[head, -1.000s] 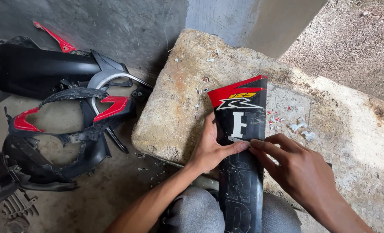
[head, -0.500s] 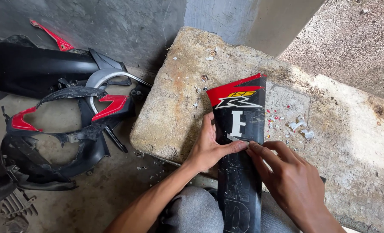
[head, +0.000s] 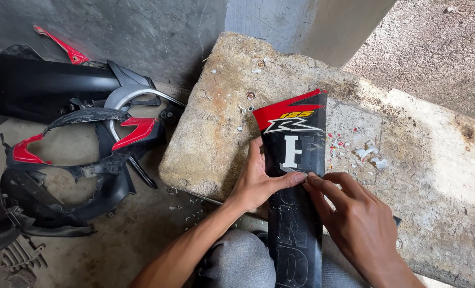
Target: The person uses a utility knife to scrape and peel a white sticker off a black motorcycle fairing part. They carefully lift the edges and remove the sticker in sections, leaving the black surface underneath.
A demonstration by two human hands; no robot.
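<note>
A long black body panel (head: 295, 176), red at its far tip and carrying white letter decals, lies lengthwise with its upper half on a rough stone block (head: 435, 160) and its lower half running back over the person's grey-clad knee (head: 237, 264). The left hand (head: 259, 181) lies flat against the panel's left edge, thumb pressed across its face, steadying it rather than closing around it. The right hand (head: 355, 218) comes in from the panel's right side with its fingertips (head: 313, 178) pinched at the lower edge of a white letter decal (head: 291, 151), where a thin sliver looks lifted. The panel seems to be light, fairly stiff moulded plastic with a glossy, slippery face, so it is best held by its long edges; the decal film looks thin and apt to tear. Small white and red sticker scraps (head: 366, 152) lie on the block to the panel's right. Left of the block, more black and red fairing pieces (head: 72, 170) are heaped on the concrete floor.
</note>
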